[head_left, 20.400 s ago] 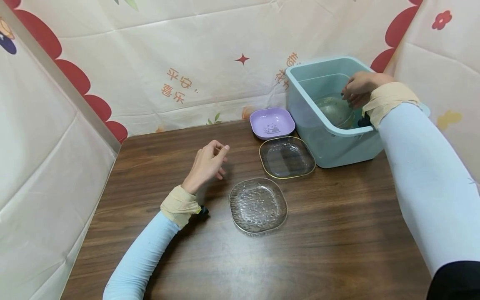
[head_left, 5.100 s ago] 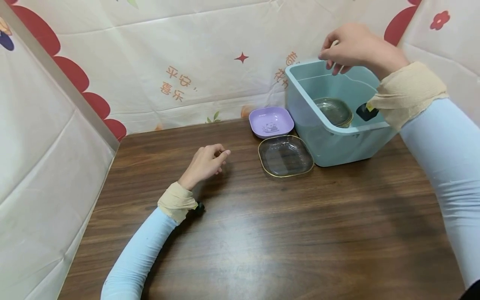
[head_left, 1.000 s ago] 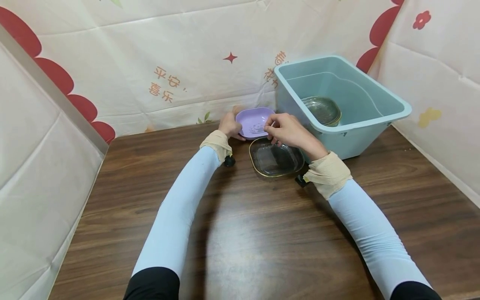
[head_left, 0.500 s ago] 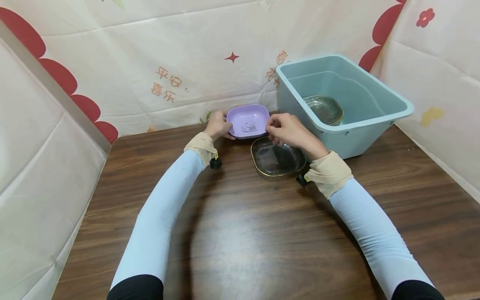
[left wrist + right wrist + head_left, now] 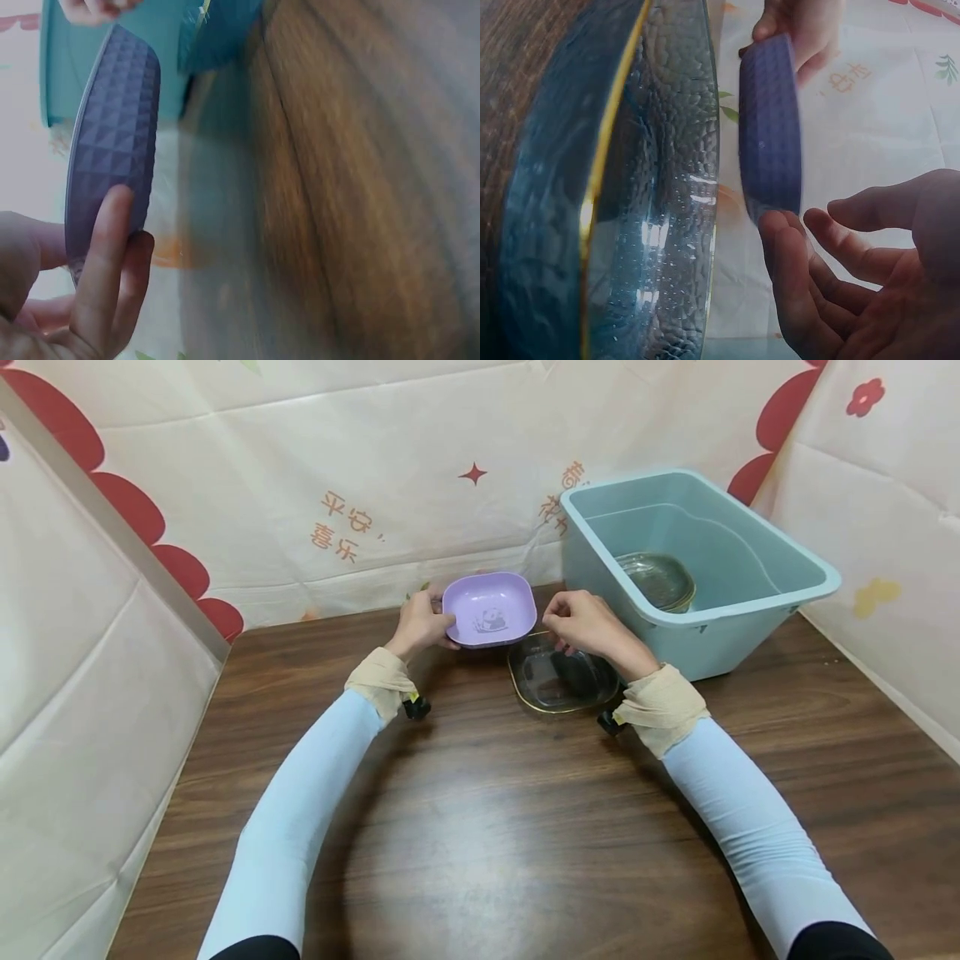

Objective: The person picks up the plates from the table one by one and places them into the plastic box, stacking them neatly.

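Note:
My left hand (image 5: 424, 623) grips the left edge of a purple dish (image 5: 491, 610) with a panda print. In the left wrist view the dish (image 5: 116, 120) stands off the table, its faceted underside showing and fingers beneath it. My right hand (image 5: 588, 628) hovers over a clear gold-rimmed plate (image 5: 558, 681), fingers loosely bent and holding nothing. A small gap parts it from the dish's right edge in the head view. In the right wrist view its fingertips (image 5: 776, 225) overlap the dish's near end; whether they touch I cannot tell.
A pale blue bin (image 5: 720, 635) stands at the back right, with stacked clear dishes (image 5: 660, 581) inside. Behind the wooden table (image 5: 465, 827) hangs a printed white cloth (image 5: 405, 452); more cloth covers both sides.
Since 20 s ago the textured clear plate has left the table and the right hand has come out of the bin. Lately the left hand has drawn the purple dish leftward, away from the bin.

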Tool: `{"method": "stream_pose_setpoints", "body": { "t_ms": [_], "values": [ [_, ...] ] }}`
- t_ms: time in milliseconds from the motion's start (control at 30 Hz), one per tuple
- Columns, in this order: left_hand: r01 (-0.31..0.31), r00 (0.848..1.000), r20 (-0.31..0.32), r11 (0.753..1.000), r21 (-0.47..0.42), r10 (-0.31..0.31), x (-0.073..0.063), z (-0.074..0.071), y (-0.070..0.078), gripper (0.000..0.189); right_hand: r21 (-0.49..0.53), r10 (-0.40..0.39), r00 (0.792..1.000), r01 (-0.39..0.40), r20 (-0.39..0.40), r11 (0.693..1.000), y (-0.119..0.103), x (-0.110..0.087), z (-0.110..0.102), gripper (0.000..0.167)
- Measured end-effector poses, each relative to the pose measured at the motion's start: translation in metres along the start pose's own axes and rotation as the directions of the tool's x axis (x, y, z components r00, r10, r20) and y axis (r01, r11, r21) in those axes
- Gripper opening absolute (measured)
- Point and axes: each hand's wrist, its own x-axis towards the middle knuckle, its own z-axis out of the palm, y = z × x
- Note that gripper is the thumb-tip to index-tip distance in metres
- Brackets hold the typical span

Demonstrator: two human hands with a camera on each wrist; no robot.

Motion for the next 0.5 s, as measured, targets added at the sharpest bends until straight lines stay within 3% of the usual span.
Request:
{"method": "stream_pose_setpoints", "body": {
  "t_ms": [200,400,500],
  "values": [
    [0.003,0.999,-0.045,1.000,0.013,-0.002,-0.019,0.003,0.000,0.050,0.012,0.019,1.000,-0.019,-0.001,1.000,0.002,0.001,0.001,0.021],
    [0.014,0.999,-0.036,0.999,-0.051,-0.015,-0.040,0.008,-0.004,0.051,0.086,0.075,0.997,-0.073,-0.017,0.994,0.001,0.002,0.004,0.047],
    [0.013,0.999,-0.039,0.996,-0.086,-0.017,-0.050,0.009,-0.008,0.050,0.112,0.086,0.996,-0.083,-0.016,0.990,0.000,0.002,0.004,0.052]
  ]
}}
